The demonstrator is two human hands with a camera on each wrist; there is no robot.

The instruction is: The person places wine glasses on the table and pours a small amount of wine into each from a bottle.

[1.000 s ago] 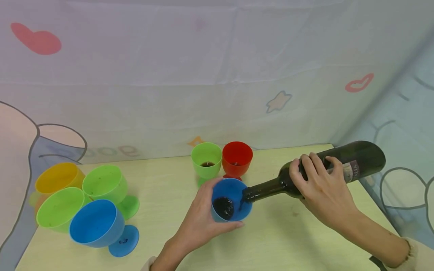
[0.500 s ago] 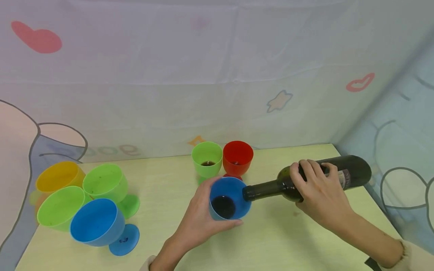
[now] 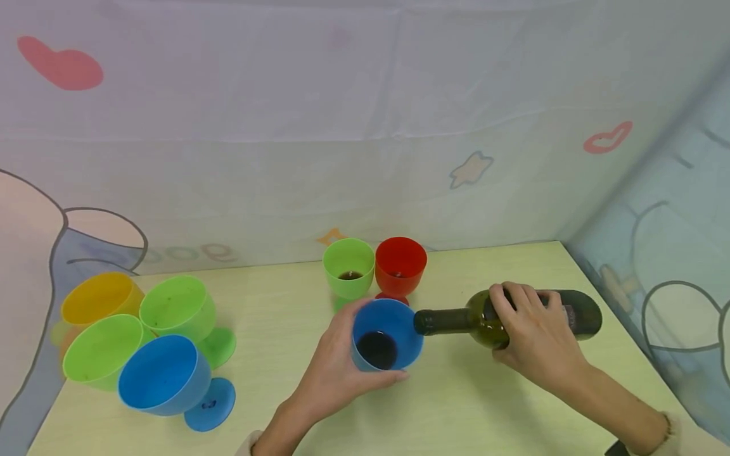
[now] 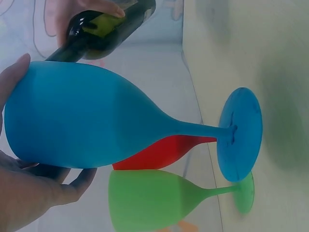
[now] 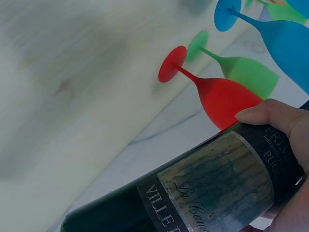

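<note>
**First inspector:** Which step do we find in hand?

**Second inspector:** Filling the blue goblet [image 4: 96, 116], in our judgement at or near its end. The left hand [image 3: 333, 367] grips the bowl, in front of the red goblet [image 3: 400, 269] and the green goblet [image 3: 344, 292]. The right hand [image 3: 536, 335] grips the wine bottle [image 3: 485, 323], which lies about level, its mouth at the near-hand goblet's right rim. Dark liquid [image 3: 376, 350] sits in the bowl; we see no stream.

**First inspector:** And the next move?

**Second inspector:** If the measure suffices, we think it calls for tipping the bottle upright clear of the rim, then setting the goblet squarely down beside the two that also hold liquid. A drip on the worktop [image 3: 274, 316] is the risk we note.

**First inspector:** What can we not verify?

**Second inspector:** Whether bottle and rim touch. Whether the goblet's foot [image 4: 240, 137] meets the worktop; the head view hides it beneath the bowl. The bottle's level is unreadable through dark glass, and its label [image 5: 217, 179] is partly cut off. At left, the yellow goblet [image 3: 102, 301] has its lower part largely covered by neighbours. A dark object [image 3: 616, 449] by the right sleeve is cropped; we cannot identify it.
</note>
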